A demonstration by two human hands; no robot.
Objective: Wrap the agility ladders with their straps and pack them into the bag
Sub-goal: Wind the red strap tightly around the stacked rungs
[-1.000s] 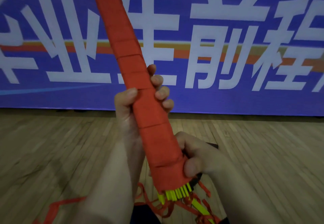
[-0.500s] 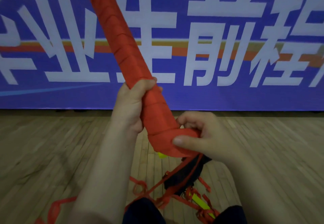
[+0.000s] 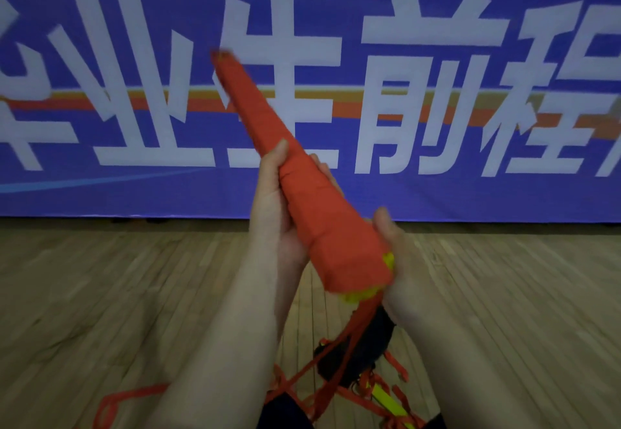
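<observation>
A long ladder bundle (image 3: 302,186), wound tightly in red strap, slants up to the left in front of me. Yellow rung ends (image 3: 361,296) show at its near, lower end. My left hand (image 3: 279,213) grips the bundle's middle, thumb on top. My right hand (image 3: 391,247) holds the lower end from the right side. A loose red strap (image 3: 356,331) hangs from that end toward the floor. Below it lies a dark bag (image 3: 366,344) on the floor, partly hidden by the strap.
More red straps (image 3: 111,405) and a yellow rung (image 3: 386,401) of another ladder lie tangled on the wooden floor (image 3: 117,294) near my legs. A blue banner (image 3: 437,92) with large white characters stands along the far edge of the floor.
The bundle has tipped lower, so its far tip is now in view. My right hand slid from the front of the lower end to its right side. My left hand keeps its grip.
</observation>
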